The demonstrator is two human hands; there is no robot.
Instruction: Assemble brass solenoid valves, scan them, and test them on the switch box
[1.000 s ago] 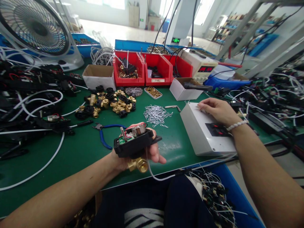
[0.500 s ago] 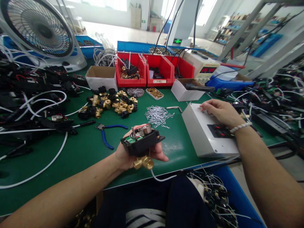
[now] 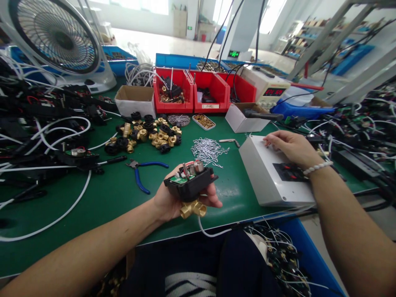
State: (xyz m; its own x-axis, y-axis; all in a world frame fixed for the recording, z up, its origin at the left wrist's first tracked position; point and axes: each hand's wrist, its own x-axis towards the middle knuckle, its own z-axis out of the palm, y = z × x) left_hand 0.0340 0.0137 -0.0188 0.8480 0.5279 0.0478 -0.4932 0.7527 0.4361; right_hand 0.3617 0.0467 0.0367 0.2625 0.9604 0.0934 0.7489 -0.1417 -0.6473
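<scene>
My left hand (image 3: 168,198) is closed around a motorised valve (image 3: 188,185), a black open housing with a green circuit board and a small silver motor on top and a brass valve body below. A white cable runs from it toward the table's front edge. My right hand (image 3: 286,148) rests on top of the grey control box (image 3: 262,177), thumb and fingers pinched at its far edge; whatever lies between the fingertips is too small to make out. Black terminals with red parts sit on the box near my wrist.
Blue-handled cutters (image 3: 142,175), a pile of metal clips (image 3: 207,150) and brass fittings (image 3: 142,134) lie on the green table (image 3: 111,210). Red bins (image 3: 175,109), a power supply (image 3: 269,88) and a fan (image 3: 64,41) stand behind. Cabled assemblies crowd both sides; a blue crate (image 3: 309,243) sits below.
The valve has turned slightly in my left hand, so both brass ports now face more toward me. My right hand stays on the box. The whole view has shifted a little.
</scene>
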